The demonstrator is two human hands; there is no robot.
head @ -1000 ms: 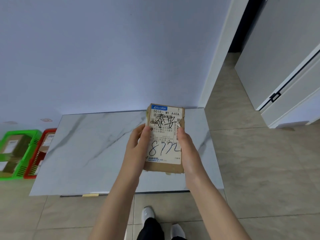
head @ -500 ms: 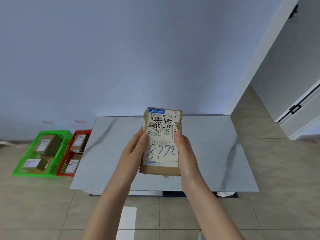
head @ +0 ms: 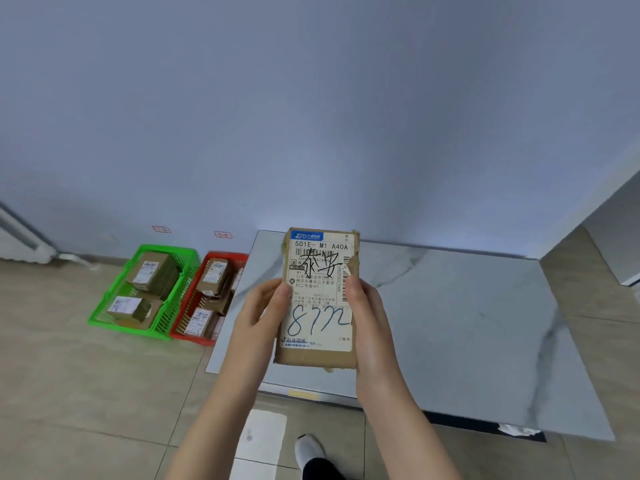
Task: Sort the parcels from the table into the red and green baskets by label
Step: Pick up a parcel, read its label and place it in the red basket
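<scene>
Two hands hold one brown parcel (head: 318,358) up over the left part of the table (head: 450,323), with the label (head: 320,289) facing the camera. The left hand (head: 258,317) grips its left edge and the right hand (head: 372,323) grips its right edge, both overlapping the label's sides. The green basket (head: 128,329) and red basket (head: 227,255) sit side by side on the floor left of the table, each holding parcels. The step looks like reading the label. It's best to leave the print uncovered, hold the parcel steady, then carry it to the matching basket. Which basket that is cannot be told.
</scene>
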